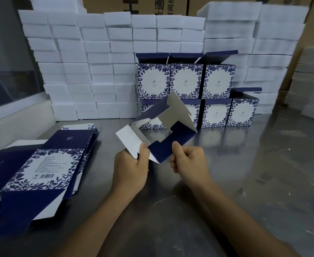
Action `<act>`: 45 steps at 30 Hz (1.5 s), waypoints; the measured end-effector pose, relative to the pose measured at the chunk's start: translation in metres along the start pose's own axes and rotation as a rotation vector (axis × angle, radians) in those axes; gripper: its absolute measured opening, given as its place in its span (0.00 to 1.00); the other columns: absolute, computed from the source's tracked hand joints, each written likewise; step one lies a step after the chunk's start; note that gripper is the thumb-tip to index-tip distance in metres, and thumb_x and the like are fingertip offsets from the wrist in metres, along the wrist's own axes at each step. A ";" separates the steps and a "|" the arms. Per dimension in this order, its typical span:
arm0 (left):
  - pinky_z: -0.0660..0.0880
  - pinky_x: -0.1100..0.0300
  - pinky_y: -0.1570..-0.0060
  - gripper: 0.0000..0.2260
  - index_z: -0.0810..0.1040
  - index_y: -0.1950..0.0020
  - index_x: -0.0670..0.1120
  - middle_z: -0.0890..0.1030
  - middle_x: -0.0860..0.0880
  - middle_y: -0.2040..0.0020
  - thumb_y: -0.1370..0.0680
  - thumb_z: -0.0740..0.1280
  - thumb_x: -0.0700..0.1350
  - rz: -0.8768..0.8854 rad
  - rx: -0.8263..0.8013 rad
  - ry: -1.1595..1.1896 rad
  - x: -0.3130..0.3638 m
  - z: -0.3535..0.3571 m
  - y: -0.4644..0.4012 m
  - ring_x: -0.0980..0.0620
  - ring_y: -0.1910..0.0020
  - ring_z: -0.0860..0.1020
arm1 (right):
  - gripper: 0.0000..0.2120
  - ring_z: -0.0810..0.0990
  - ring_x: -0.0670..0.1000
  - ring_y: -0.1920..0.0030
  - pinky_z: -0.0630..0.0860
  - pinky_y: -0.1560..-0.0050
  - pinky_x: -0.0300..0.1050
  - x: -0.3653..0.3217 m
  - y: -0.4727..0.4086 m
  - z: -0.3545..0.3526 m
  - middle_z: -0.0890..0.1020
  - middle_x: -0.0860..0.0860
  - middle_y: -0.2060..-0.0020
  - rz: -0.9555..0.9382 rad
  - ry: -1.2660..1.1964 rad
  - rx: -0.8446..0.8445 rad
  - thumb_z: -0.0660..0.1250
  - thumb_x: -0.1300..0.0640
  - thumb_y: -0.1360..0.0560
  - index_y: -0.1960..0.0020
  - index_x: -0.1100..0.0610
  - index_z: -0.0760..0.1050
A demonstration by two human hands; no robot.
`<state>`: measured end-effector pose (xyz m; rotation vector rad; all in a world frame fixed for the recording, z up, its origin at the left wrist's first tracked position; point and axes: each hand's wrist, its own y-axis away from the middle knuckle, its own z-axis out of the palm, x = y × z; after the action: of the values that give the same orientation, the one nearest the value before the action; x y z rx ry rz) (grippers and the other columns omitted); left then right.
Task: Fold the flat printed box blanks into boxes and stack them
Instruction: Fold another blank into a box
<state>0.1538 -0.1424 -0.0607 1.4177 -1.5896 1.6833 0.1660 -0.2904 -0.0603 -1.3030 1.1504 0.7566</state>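
Across the upper half of the frame we see a wall of white foam blocks [89, 58], matte and brick-shaped, in uneven columns. Beneath everything lies the metal table [245, 173], grey, scuffed and faintly reflective. At lower left we find the pile of flat box blanks [41, 164], fanned out; the top one shows a navy panel and a white panel framed by blue floral print, with a barcode. At centre right, against the foam, stand the folded boxes [198, 93] in two rows, three above and four below, their navy lids open. At frame centre, raised above the table, we hold a partly opened blank [163, 130]: a tilted cardboard sleeve, white inside, navy outside, with notched flaps. The left hand [132, 169] pinches its white flap between thumb and curled fingers; the right hand [189, 160] pinches its navy flap likewise.
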 end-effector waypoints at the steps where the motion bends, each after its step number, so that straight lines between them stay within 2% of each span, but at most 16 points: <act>1: 0.80 0.56 0.70 0.16 0.78 0.67 0.49 0.82 0.57 0.68 0.23 0.61 0.54 0.006 -0.003 0.000 0.000 0.000 0.000 0.56 0.70 0.82 | 0.29 0.73 0.46 0.77 0.71 0.72 0.40 0.001 0.000 0.000 0.77 0.50 0.79 0.000 -0.002 0.000 0.62 0.53 0.17 0.78 0.55 0.73; 3: 0.80 0.52 0.69 0.16 0.77 0.67 0.48 0.82 0.56 0.68 0.21 0.63 0.51 0.016 -0.007 0.000 -0.001 0.000 0.000 0.55 0.71 0.81 | 0.29 0.72 0.46 0.77 0.71 0.71 0.40 0.001 -0.001 -0.001 0.76 0.50 0.79 -0.011 0.000 0.000 0.62 0.53 0.17 0.78 0.53 0.74; 5: 0.80 0.45 0.67 0.17 0.78 0.68 0.46 0.82 0.53 0.69 0.22 0.62 0.53 0.005 0.000 0.005 -0.001 0.000 -0.001 0.54 0.72 0.81 | 0.29 0.71 0.46 0.78 0.70 0.71 0.41 0.001 -0.001 -0.001 0.76 0.50 0.80 -0.036 0.008 0.012 0.63 0.50 0.17 0.78 0.52 0.75; 8: 0.80 0.40 0.66 0.17 0.77 0.68 0.46 0.81 0.49 0.70 0.25 0.61 0.55 -0.009 0.021 0.013 -0.002 -0.002 -0.004 0.51 0.72 0.79 | 0.29 0.71 0.48 0.77 0.70 0.70 0.44 0.002 -0.004 -0.003 0.74 0.50 0.80 -0.048 0.000 0.068 0.61 0.45 0.17 0.76 0.53 0.74; 12: 0.80 0.40 0.65 0.15 0.77 0.69 0.49 0.81 0.49 0.69 0.25 0.61 0.55 -0.014 0.032 0.012 -0.006 -0.004 -0.005 0.52 0.71 0.79 | 0.27 0.72 0.49 0.75 0.72 0.66 0.50 0.005 -0.010 -0.011 0.76 0.50 0.78 -0.045 -0.005 0.109 0.60 0.46 0.17 0.73 0.56 0.73; 16: 0.80 0.40 0.65 0.15 0.77 0.68 0.50 0.82 0.51 0.67 0.26 0.61 0.56 0.001 0.024 0.000 -0.008 -0.003 -0.006 0.52 0.69 0.80 | 0.26 0.72 0.48 0.75 0.71 0.66 0.48 0.007 -0.013 -0.014 0.75 0.50 0.78 -0.022 0.007 0.100 0.61 0.51 0.16 0.72 0.57 0.73; 19: 0.81 0.42 0.65 0.16 0.79 0.67 0.46 0.82 0.52 0.68 0.26 0.62 0.55 -0.005 0.012 -0.001 -0.010 -0.003 -0.007 0.55 0.70 0.80 | 0.27 0.71 0.48 0.77 0.70 0.70 0.45 0.007 -0.014 -0.016 0.75 0.50 0.79 0.013 -0.010 0.098 0.61 0.54 0.16 0.74 0.58 0.73; 23: 0.79 0.41 0.66 0.19 0.78 0.67 0.42 0.80 0.48 0.70 0.26 0.62 0.54 0.013 0.013 -0.031 -0.008 -0.003 -0.007 0.50 0.71 0.80 | 0.28 0.70 0.49 0.77 0.67 0.72 0.44 0.008 -0.014 -0.016 0.74 0.51 0.79 0.027 -0.026 0.098 0.61 0.54 0.17 0.76 0.56 0.72; 28: 0.73 0.50 0.70 0.18 0.74 0.71 0.42 0.77 0.48 0.73 0.27 0.62 0.52 0.113 0.063 -0.150 -0.007 -0.008 -0.011 0.49 0.71 0.76 | 0.25 0.70 0.52 0.73 0.72 0.67 0.53 0.011 -0.018 -0.021 0.72 0.52 0.78 -0.040 0.057 0.189 0.65 0.50 0.19 0.71 0.62 0.70; 31: 0.65 0.67 0.75 0.15 0.66 0.74 0.50 0.74 0.55 0.76 0.28 0.62 0.48 0.204 0.094 -0.200 -0.006 -0.011 -0.012 0.56 0.73 0.74 | 0.23 0.76 0.59 0.71 0.78 0.63 0.57 0.013 -0.018 -0.024 0.76 0.58 0.75 -0.092 0.188 0.212 0.64 0.50 0.20 0.69 0.63 0.73; 34: 0.64 0.70 0.71 0.08 0.71 0.68 0.50 0.75 0.53 0.71 0.28 0.63 0.47 0.266 0.122 -0.224 -0.005 -0.012 -0.014 0.55 0.70 0.75 | 0.22 0.79 0.54 0.68 0.76 0.64 0.51 0.014 -0.015 -0.024 0.79 0.53 0.73 -0.123 0.328 0.236 0.64 0.47 0.21 0.67 0.59 0.74; 37: 0.66 0.69 0.65 0.03 0.73 0.57 0.47 0.76 0.48 0.59 0.29 0.63 0.45 0.261 0.161 -0.188 -0.003 -0.012 -0.015 0.56 0.63 0.74 | 0.09 0.80 0.45 0.61 0.78 0.58 0.49 0.009 -0.013 -0.024 0.81 0.44 0.63 -0.135 0.356 0.244 0.67 0.46 0.22 0.56 0.50 0.76; 38: 0.67 0.70 0.65 0.06 0.71 0.54 0.50 0.76 0.49 0.57 0.29 0.63 0.45 0.253 0.167 -0.165 -0.002 -0.013 -0.014 0.57 0.61 0.74 | 0.07 0.81 0.45 0.56 0.79 0.54 0.51 0.007 -0.012 -0.024 0.82 0.44 0.57 -0.142 0.339 0.221 0.68 0.46 0.22 0.50 0.49 0.75; 40: 0.68 0.71 0.64 0.12 0.67 0.50 0.56 0.75 0.53 0.56 0.30 0.63 0.44 0.239 0.153 -0.137 0.001 -0.014 -0.013 0.58 0.57 0.74 | 0.10 0.81 0.46 0.48 0.80 0.49 0.53 0.003 -0.010 -0.024 0.81 0.44 0.48 -0.197 0.300 0.158 0.66 0.48 0.20 0.40 0.46 0.73; 43: 0.70 0.74 0.58 0.23 0.68 0.39 0.59 0.75 0.64 0.49 0.30 0.65 0.40 0.300 0.078 -0.154 0.004 -0.015 -0.011 0.62 0.51 0.75 | 0.15 0.80 0.43 0.43 0.80 0.49 0.44 -0.005 -0.004 -0.021 0.81 0.42 0.42 -0.281 0.243 0.052 0.61 0.46 0.18 0.32 0.41 0.70; 45: 0.73 0.67 0.50 0.30 0.68 0.31 0.59 0.73 0.67 0.42 0.31 0.65 0.40 0.302 0.016 -0.151 0.003 -0.016 -0.011 0.62 0.44 0.75 | 0.21 0.78 0.41 0.40 0.79 0.44 0.45 -0.008 -0.002 -0.019 0.79 0.40 0.39 -0.299 0.232 0.000 0.58 0.43 0.19 0.26 0.37 0.65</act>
<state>0.1558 -0.1258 -0.0498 1.3971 -1.9602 1.7908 0.1616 -0.3077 -0.0497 -1.5506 1.1019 0.3936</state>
